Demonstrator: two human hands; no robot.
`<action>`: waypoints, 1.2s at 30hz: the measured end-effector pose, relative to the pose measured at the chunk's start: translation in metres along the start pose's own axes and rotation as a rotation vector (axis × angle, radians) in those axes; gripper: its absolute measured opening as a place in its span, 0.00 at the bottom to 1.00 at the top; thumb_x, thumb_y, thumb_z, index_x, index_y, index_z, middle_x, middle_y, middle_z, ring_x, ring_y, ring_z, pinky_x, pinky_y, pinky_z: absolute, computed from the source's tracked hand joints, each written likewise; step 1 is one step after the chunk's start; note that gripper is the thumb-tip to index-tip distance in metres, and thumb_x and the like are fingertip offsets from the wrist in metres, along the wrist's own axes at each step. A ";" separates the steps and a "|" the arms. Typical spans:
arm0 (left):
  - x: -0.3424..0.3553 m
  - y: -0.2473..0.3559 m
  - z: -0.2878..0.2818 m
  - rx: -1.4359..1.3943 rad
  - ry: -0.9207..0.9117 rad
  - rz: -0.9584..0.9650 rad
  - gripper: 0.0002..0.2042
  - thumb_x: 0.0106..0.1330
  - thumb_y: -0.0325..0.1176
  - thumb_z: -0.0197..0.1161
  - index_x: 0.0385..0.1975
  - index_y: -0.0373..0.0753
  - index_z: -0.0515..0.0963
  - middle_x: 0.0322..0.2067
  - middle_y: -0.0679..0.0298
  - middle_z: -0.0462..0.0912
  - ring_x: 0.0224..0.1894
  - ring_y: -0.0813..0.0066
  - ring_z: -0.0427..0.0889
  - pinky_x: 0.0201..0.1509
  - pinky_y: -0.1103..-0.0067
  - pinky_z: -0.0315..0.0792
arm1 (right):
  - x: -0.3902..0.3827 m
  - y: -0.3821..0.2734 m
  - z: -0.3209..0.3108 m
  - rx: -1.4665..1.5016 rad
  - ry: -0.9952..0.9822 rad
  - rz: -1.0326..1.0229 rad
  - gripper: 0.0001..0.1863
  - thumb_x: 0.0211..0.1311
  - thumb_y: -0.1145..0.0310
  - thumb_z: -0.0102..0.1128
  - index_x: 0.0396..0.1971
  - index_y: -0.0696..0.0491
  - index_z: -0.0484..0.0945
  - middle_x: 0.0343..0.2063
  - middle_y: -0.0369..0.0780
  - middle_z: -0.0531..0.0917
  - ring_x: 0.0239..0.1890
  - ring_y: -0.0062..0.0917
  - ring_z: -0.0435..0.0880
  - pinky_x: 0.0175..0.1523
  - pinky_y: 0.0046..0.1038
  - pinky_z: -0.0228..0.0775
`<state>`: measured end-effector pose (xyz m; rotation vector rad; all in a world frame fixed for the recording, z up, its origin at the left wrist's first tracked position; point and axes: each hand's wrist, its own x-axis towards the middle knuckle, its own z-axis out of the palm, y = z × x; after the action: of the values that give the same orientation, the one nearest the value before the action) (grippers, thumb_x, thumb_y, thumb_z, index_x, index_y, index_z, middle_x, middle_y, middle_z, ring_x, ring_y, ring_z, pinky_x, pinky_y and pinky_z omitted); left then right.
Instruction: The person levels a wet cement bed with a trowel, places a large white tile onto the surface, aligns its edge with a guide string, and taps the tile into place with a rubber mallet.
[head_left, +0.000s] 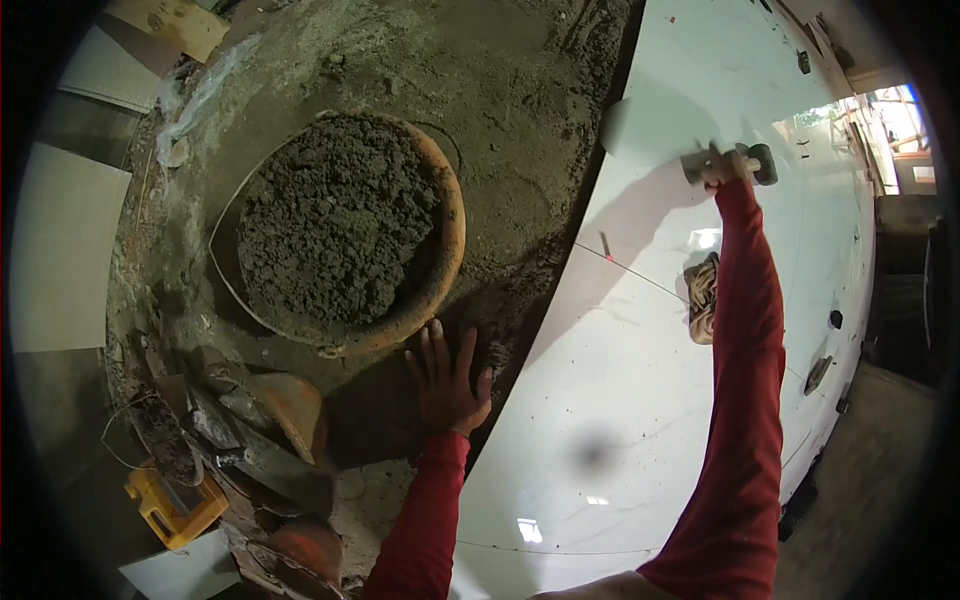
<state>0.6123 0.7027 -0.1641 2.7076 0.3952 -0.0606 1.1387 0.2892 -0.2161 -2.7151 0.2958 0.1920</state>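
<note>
Clearly, right fingers (714,173) grip the mallet (765,165) — jutting out rightward — left fingers (442,356) splayed wide.

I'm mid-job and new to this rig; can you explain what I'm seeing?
There's no machine: this single picture comes from a wide camera on a person's head, looking down, so edges bend. Both bare hands are the wearer's. The right hand grips what looks like a dark-headed mallet above glossy white tiles, where a crumpled bundle lies. The left hand, spread and holding nothing, is beside a bucket of dark, crumbly mix.
</note>
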 end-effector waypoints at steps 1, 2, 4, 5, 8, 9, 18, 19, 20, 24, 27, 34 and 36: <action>-0.002 -0.011 -0.009 0.047 -0.001 -0.039 0.29 0.66 0.47 0.53 0.67 0.47 0.62 0.70 0.44 0.49 0.73 0.43 0.47 0.72 0.46 0.41 | -0.045 -0.033 0.031 0.374 0.140 0.168 0.30 0.61 0.60 0.62 0.60 0.50 0.63 0.29 0.42 0.76 0.20 0.27 0.74 0.23 0.28 0.68; -0.003 -0.010 -0.012 0.057 -0.014 -0.043 0.29 0.66 0.47 0.53 0.67 0.47 0.62 0.70 0.44 0.49 0.73 0.43 0.47 0.72 0.46 0.41 | -0.084 -0.044 0.026 0.587 0.252 0.237 0.27 0.61 0.62 0.64 0.57 0.50 0.64 0.29 0.41 0.76 0.20 0.25 0.74 0.23 0.25 0.68; -0.003 -0.003 -0.018 0.062 0.009 -0.028 0.29 0.66 0.46 0.54 0.67 0.47 0.63 0.71 0.45 0.49 0.73 0.45 0.47 0.72 0.47 0.40 | -0.167 -0.037 -0.007 0.820 0.381 0.187 0.27 0.60 0.64 0.66 0.56 0.50 0.64 0.29 0.39 0.76 0.20 0.20 0.71 0.23 0.21 0.65; -0.002 -0.002 -0.016 0.057 0.005 -0.017 0.29 0.66 0.46 0.54 0.67 0.47 0.63 0.71 0.45 0.49 0.73 0.45 0.47 0.72 0.47 0.40 | -0.208 -0.022 -0.017 0.907 0.403 0.113 0.30 0.60 0.62 0.67 0.58 0.51 0.63 0.28 0.37 0.76 0.19 0.17 0.69 0.21 0.18 0.63; -0.014 -0.017 -0.007 0.069 0.089 -0.048 0.29 0.67 0.45 0.53 0.68 0.47 0.60 0.71 0.47 0.49 0.73 0.46 0.47 0.73 0.48 0.38 | -0.438 -0.032 -0.016 0.806 0.313 0.131 0.15 0.69 0.65 0.57 0.49 0.58 0.71 0.19 0.29 0.71 0.16 0.10 0.62 0.18 0.17 0.51; -0.014 -0.014 -0.005 0.060 0.077 -0.041 0.29 0.67 0.45 0.53 0.68 0.47 0.60 0.71 0.47 0.49 0.73 0.46 0.47 0.73 0.48 0.38 | -0.518 0.000 -0.029 0.582 0.163 0.214 0.10 0.70 0.63 0.55 0.36 0.55 0.76 0.16 0.28 0.68 0.16 0.10 0.62 0.18 0.17 0.51; -0.011 0.000 0.023 0.086 0.341 0.104 0.27 0.72 0.49 0.46 0.69 0.50 0.57 0.71 0.51 0.51 0.74 0.51 0.47 0.74 0.50 0.40 | -1.024 0.096 0.025 0.178 -0.014 0.196 0.07 0.54 0.75 0.59 0.20 0.52 0.72 0.17 0.40 0.75 0.20 0.32 0.74 0.30 0.33 0.63; -0.010 -0.005 0.026 0.128 0.385 0.120 0.27 0.72 0.49 0.47 0.69 0.50 0.58 0.70 0.50 0.53 0.73 0.51 0.49 0.73 0.50 0.43 | -1.025 0.106 0.030 0.094 -0.036 -0.015 0.09 0.53 0.75 0.60 0.18 0.50 0.70 0.17 0.39 0.74 0.21 0.33 0.74 0.33 0.32 0.63; -0.010 -0.012 0.029 0.169 0.439 0.136 0.27 0.71 0.49 0.49 0.68 0.49 0.59 0.69 0.49 0.55 0.73 0.52 0.51 0.72 0.49 0.47 | -1.025 0.107 0.036 0.101 -0.014 -0.032 0.10 0.53 0.73 0.61 0.18 0.49 0.69 0.17 0.38 0.73 0.23 0.33 0.74 0.35 0.33 0.62; -0.015 -0.054 -0.019 -0.357 0.379 0.222 0.30 0.74 0.51 0.43 0.67 0.33 0.57 0.68 0.46 0.57 0.71 0.50 0.54 0.73 0.61 0.49 | -1.037 0.123 0.062 0.011 0.092 -0.122 0.15 0.53 0.66 0.68 0.16 0.47 0.69 0.15 0.35 0.73 0.23 0.29 0.75 0.32 0.34 0.59; -0.145 0.001 -0.035 -0.646 0.591 0.344 0.32 0.76 0.52 0.31 0.67 0.29 0.57 0.68 0.48 0.58 0.71 0.57 0.55 0.74 0.65 0.46 | -1.043 0.135 0.056 -0.054 0.160 -0.077 0.16 0.54 0.64 0.68 0.16 0.47 0.69 0.15 0.34 0.74 0.21 0.28 0.75 0.31 0.33 0.59; -0.570 -0.035 -0.038 -0.400 -0.215 0.407 0.24 0.66 0.35 0.59 0.61 0.33 0.67 0.62 0.48 0.69 0.66 0.51 0.66 0.70 0.64 0.57 | -1.058 0.140 0.076 -0.041 0.343 -0.092 0.12 0.61 0.60 0.61 0.20 0.45 0.71 0.17 0.33 0.76 0.23 0.28 0.78 0.32 0.34 0.64; -0.651 -0.058 -0.075 -0.571 -0.540 0.172 0.18 0.66 0.34 0.60 0.54 0.34 0.74 0.53 0.51 0.78 0.60 0.54 0.74 0.65 0.67 0.65 | -1.043 0.137 0.080 -0.050 0.416 -0.133 0.12 0.62 0.58 0.59 0.22 0.46 0.72 0.19 0.36 0.80 0.24 0.31 0.80 0.36 0.37 0.68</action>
<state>-0.0295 0.6105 -0.0533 2.0427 0.0056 -0.5299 0.0901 0.3846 -0.1567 -2.7925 0.2259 -0.4128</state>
